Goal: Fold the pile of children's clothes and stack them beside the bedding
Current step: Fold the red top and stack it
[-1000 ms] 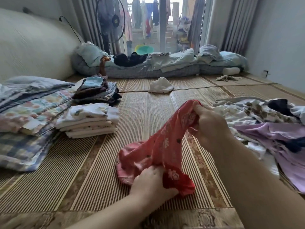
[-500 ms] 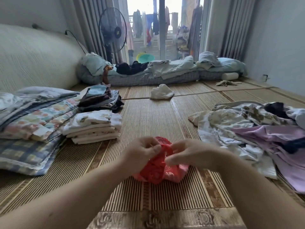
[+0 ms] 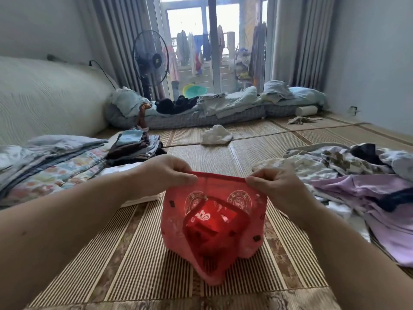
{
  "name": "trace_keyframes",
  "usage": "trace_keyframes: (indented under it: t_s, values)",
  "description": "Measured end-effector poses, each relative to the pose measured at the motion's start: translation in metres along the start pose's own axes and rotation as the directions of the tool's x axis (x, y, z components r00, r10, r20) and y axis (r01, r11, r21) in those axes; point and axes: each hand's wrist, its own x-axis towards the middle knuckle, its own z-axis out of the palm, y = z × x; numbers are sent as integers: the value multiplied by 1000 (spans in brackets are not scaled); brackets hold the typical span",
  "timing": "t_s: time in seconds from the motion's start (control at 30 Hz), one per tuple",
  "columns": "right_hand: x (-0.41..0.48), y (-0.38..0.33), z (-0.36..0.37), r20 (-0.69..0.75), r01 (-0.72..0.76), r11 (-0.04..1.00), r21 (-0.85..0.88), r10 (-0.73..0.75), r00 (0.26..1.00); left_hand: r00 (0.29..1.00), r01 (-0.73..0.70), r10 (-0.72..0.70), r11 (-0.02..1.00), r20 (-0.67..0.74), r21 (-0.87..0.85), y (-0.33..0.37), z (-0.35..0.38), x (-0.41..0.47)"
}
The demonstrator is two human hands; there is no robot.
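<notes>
**Red garment opened out and held by its top edge**

Head view: The left hand (image 3: 166,175) and the right hand (image 3: 276,186) each pinch one end of the banded top edge of a small red printed garment (image 3: 214,227). On both hands the fingers are curled over the hem with the thumb closed against them. The cloth hangs flat between the two hands, near the centre of the scene, and its lower end droops towards the woven mat (image 3: 245,153); contact with the mat cannot be made out.

Half a second ago the same garment was a crumpled ball with both hands bunched close together over it. The hands have since drawn apart and risen, and the piece is now spread to its full width. That suggests it has been straightened and is ready for its first fold, which has not yet been made.

To the left lies the layered bedding (image 3: 55,166). Just beside it are a dark folded stack (image 3: 136,148) and a pale folded stack (image 3: 125,168), the pale one partly hidden behind the left forearm. Neither stack looks changed. On the right the unfolded pile (image 3: 357,186) is large, so much of the task seems to remain. Once folded, the red garment probably belongs on a stack at the left.
</notes>
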Motion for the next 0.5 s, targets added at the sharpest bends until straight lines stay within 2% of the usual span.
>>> trace_keyframes:
  t_s: [0.1, 0.17, 0.27, 0.33, 0.4, 0.5]
  values:
    - [0, 2, 1, 15, -3, 1000, -17, 3, 1000, 999, -35, 36, 988, 6, -153, 1, 5, 2]
    - [-2, -1, 0, 47, 0, 1000, -3, 0, 999, 999, -48, 46, 983, -18, -177, 2, 7, 4]
    - [-10, -9, -3, 218, -17, 993, -120, 43, 975, 997, -47, 35, 982, -65, -183, 1, 13, 7]
    - [-14, -11, 2, 279, -49, 976, -211, 108, 954, 998, -35, 25, 980, -52, -196, -1, 24, 9]
    - [-14, -11, 8, 281, -86, 982, -169, 132, 950, 1000, -10, 11, 970, 2, -244, -3, 39, 10]
    - [-18, -12, 15, 367, -172, 982, -78, 189, 911, 998, -12, 27, 965, 56, -262, -3, 61, 11]
